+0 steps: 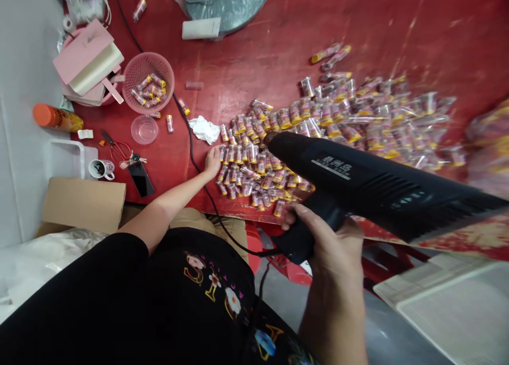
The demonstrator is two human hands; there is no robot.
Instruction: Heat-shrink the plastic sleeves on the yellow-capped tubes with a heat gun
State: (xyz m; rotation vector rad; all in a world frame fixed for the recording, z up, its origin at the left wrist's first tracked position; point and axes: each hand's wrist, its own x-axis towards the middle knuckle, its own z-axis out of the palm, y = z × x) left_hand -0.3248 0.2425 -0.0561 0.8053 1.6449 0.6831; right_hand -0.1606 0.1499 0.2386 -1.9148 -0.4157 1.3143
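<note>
Closest, the right hand (pixel 332 243) is wrapped round the handle of a black hot-air gun (pixel 342 174) (pale lettering along its side), whose long body slants across the view, nozzle toward the left. Past that nozzle, small tubes (pixel 252 155) lie packed in rows on the red desk (pixel 246 70), most with their long axis pointing away from the person. The left hand (pixel 213 162) is nearer to them: its fingers meet the rows' left end, the tubes lying just to its right; whether they pinch one, I cannot tell. The tubes look clear, with pinkish-purple contents or printing and yellow ends.
</note>
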